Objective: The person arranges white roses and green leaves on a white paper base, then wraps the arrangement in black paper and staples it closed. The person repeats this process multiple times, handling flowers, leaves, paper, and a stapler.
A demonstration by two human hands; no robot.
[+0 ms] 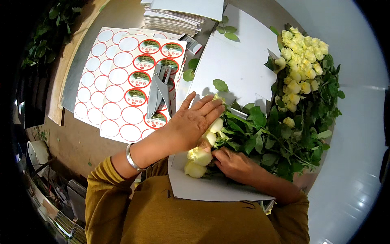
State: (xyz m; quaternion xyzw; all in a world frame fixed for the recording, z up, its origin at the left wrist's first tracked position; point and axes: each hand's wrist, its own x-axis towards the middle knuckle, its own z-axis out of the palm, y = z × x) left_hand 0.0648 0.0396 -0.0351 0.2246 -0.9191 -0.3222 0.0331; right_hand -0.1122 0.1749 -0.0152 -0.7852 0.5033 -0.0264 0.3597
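Several pale yellow roses (199, 156) lie in a row on a sheet of white card (221, 190) in front of me, their leafy stems (248, 132) pointing right. My left hand (193, 124) rests over the upper rose heads, palm down, its fingers stretched out. Beside the lower blooms my right hand (235, 164) is closed at the stem side, fingers curled in. What those fingers hold is hidden. A silver bracelet circles my left wrist.
Sheets of round red-rimmed stickers (113, 91) lie at left, under a grey metal plier stapler (159, 91). Behind them stand a stack of white card (172, 20) and a small box (191, 44). Many yellow roses (302, 61) are heaped at right, near a pale wall (357, 122).
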